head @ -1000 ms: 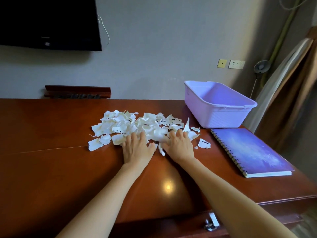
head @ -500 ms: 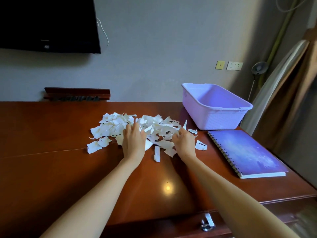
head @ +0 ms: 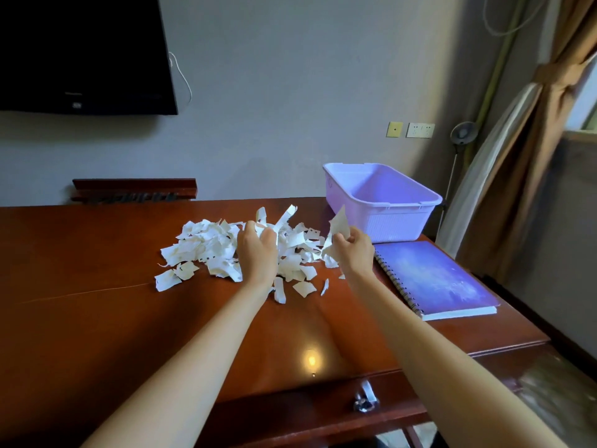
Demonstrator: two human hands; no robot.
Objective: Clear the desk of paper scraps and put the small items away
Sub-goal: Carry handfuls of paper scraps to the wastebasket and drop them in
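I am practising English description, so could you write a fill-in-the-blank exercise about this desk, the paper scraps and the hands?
The paper scraps are ___ in colour.
The spiral notebook lies to the ___ of the right hand.
Counting the left hand too, the number of hands gripping scraps is ___.
Missing words: white; right; two.
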